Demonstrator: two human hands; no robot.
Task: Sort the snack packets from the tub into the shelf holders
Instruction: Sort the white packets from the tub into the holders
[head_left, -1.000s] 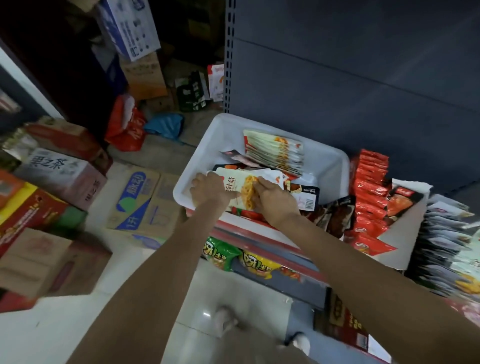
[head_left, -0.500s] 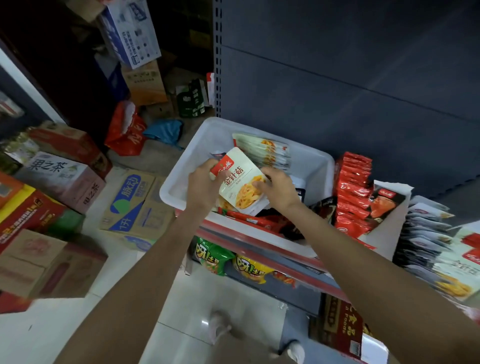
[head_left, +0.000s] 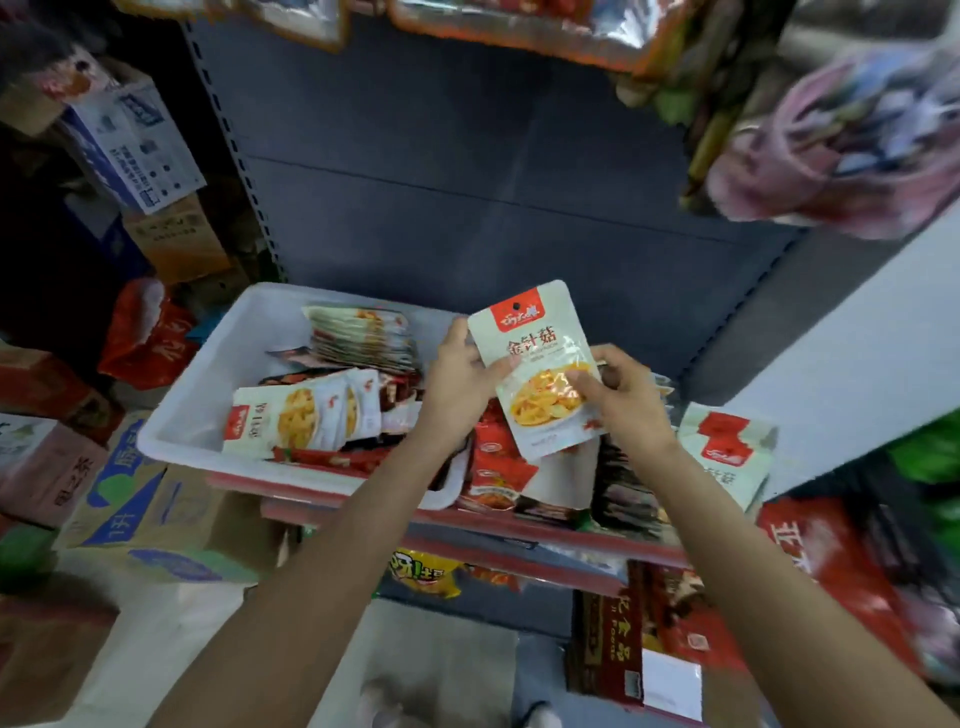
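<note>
My left hand and right hand both pinching one upright packet by its sides, just right of the white tub of packets

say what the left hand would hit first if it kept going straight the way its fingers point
The left hand points up and away, toward the dark shelf back panel. Past the snack packet it grips, nothing else shows in that line, so probably the panel, though depth is unclear.

One pale packet held up between my two hands, left hand and right hand, one white tub, more packets inside than I can count
</note>
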